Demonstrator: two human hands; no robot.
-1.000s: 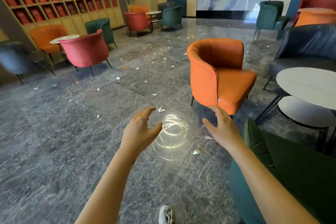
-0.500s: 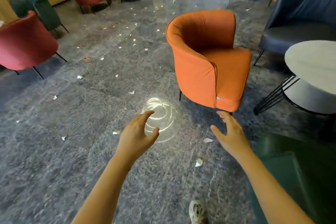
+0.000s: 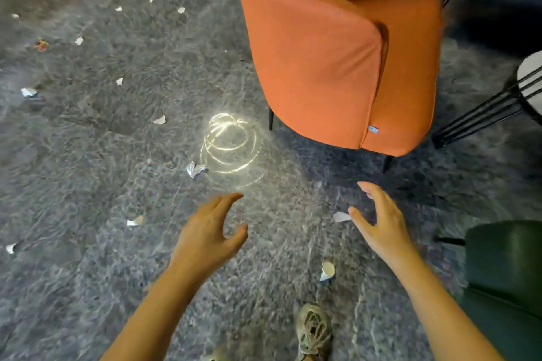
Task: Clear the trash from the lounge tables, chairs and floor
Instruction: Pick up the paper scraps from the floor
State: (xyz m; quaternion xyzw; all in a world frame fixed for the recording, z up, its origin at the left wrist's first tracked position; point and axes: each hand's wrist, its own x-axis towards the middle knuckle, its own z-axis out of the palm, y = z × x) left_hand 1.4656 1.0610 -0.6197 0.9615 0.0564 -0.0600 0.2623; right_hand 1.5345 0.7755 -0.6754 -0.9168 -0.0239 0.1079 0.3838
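Left hand [image 3: 205, 231] and right hand [image 3: 381, 223] spread, empty, above the floor [image 3: 73, 184]. Paper scraps [image 3: 196, 169] lie scattered; one sits just beside the right thumb. Risk: thin flat scraps may slip the fingertips on glossy stone.

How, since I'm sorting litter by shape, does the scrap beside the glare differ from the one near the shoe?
The crumpled scrap is wadded into a lump; the curled scrap by the shoe forms a rounded cup shape. The crumpled scrap lies beyond the left hand, beside the glare; the curled scrap lies short of the right hand. Both are whitish, loose on the floor.
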